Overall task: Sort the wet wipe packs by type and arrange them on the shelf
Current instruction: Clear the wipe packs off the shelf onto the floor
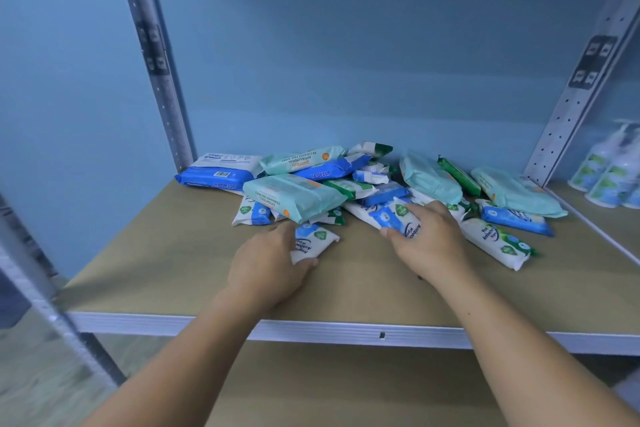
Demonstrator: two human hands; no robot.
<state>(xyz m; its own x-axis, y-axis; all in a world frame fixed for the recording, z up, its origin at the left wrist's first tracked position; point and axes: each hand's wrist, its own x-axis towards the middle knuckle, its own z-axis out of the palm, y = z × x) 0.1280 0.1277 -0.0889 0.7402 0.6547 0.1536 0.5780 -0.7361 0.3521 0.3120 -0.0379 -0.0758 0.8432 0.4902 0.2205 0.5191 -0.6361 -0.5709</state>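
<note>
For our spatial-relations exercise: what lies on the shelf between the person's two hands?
In the head view, only bare shelf board lies between the left hand and the right hand; each hand grips its own small white pack.

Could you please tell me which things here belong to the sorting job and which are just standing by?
Job: wet wipe packs, shelf, small white pack in left hand, another under right hand.
Bystanders: pump bottles, right.

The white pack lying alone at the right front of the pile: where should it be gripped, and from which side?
Across its narrow middle, from above: the white pack lies flat and slanted on the shelf, long edges clear, no other pack on top of it.
</note>
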